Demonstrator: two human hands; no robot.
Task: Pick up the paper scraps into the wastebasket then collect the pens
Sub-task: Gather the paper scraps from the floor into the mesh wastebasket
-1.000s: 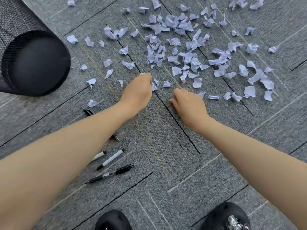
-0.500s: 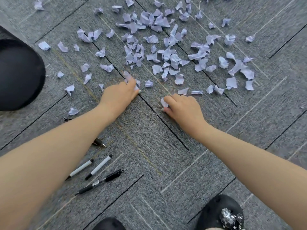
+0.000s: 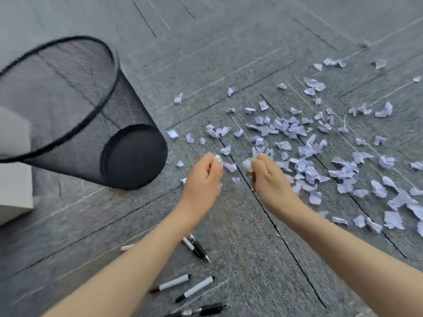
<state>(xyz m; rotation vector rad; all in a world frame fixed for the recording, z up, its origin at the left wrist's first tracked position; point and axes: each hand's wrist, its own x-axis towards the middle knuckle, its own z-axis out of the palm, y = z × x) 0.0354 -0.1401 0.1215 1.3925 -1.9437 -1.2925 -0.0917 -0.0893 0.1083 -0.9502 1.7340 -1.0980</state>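
On grey carpet (image 3: 229, 42), head view: a black mesh wastebasket (image 3: 68, 106) stands at the upper left and serves as landmark. Just right of its base, the left hand (image 3: 202, 179) is raised with fingers curled around a small white paper scrap (image 3: 218, 159) that shows at the fingertips. Slightly farther right of the basket, the right hand (image 3: 266, 179) is likewise closed on a crumpled scrap (image 3: 247, 164). Paper scraps (image 3: 297, 138) lie scattered over the carpet well to the right of the basket, beyond and beside both hands. Below the basket, nearer the viewer, several black and white pens (image 3: 196, 289) lie on the carpet, partly hidden by the left forearm. A pale grey block (image 3: 13, 175) sits at the basket's lower left.
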